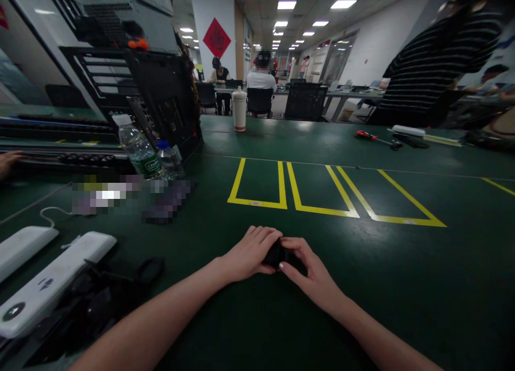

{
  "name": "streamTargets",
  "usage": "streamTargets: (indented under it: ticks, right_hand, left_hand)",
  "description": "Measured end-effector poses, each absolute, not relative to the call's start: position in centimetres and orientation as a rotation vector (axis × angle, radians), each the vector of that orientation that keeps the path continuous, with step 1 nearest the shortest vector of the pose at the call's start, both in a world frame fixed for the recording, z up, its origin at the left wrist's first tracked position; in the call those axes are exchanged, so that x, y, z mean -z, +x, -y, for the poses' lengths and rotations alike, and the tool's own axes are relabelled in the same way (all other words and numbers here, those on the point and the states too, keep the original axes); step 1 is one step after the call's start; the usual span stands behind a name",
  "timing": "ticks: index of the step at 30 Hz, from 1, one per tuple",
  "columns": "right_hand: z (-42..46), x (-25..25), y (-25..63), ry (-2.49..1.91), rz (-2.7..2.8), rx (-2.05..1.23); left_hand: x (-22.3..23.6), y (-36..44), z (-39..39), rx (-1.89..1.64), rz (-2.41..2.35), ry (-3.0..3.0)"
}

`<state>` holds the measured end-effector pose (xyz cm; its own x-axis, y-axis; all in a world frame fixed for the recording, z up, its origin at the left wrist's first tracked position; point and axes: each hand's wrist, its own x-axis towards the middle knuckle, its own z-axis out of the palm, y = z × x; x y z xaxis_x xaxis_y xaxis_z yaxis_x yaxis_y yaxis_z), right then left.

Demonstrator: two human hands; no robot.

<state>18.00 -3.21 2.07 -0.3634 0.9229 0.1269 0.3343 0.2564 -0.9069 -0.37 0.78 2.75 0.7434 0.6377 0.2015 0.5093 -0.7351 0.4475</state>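
Observation:
A small black object (274,254) is between my two hands, low over the green table (225,317); its kind I cannot make out. My left hand (254,253) wraps over it from the left and hides much of it. From the right, my right hand (302,264) holds its edge, with the thumb below and the fingers above, curved toward the left hand. Beyond the hands, yellow tape outlines (322,211) mark the table surface.
To the left lie white power banks or similar long white cases (60,280) and tangled black straps (100,301). Plastic bottles (139,146) stand beside a black computer case (161,97). A white cup (238,111) and a red screwdriver (372,137) are farther back. People are nearby.

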Motion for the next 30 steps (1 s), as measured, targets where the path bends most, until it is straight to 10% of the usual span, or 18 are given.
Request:
streamTargets:
  ticks: [30]
  right_hand:
    - [2.4,-1.5,16.6,-1.213,1.462,-1.338]
  left_hand:
    - [-2.6,-0.3,-0.9,-0.512,-0.906,2.540]
